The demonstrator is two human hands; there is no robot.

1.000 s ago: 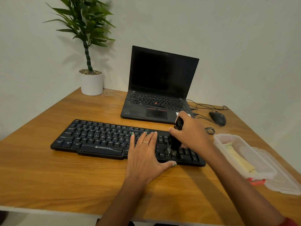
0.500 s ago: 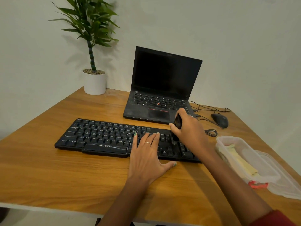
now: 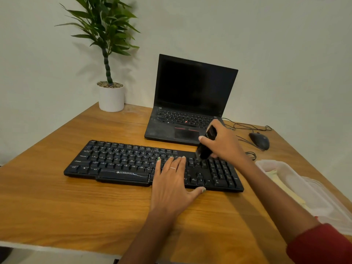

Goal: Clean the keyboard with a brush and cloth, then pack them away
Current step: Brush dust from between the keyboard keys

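A black keyboard [image 3: 122, 164] lies across the middle of the wooden desk [image 3: 66, 206]. My left hand [image 3: 172, 184] rests flat on its right-centre keys, fingers straight, thumb at the front edge. My right hand [image 3: 225, 143] grips a black brush [image 3: 206, 144], tilted, with its bristle end down on the keys near the keyboard's upper right. A pale yellow cloth [image 3: 280, 183] lies inside a clear plastic container [image 3: 297, 178] at the right edge of the desk.
An open black laptop [image 3: 190, 100] stands behind the keyboard. A potted plant [image 3: 111, 96] sits at the back left corner. A black mouse [image 3: 260, 141] with its cable lies at the back right. The container's lid [image 3: 333, 212] lies beside the container.
My right hand has carried the brush from the front keys of the keyboard's right part up to its rear rows. My left hand has stayed flat on the keys.
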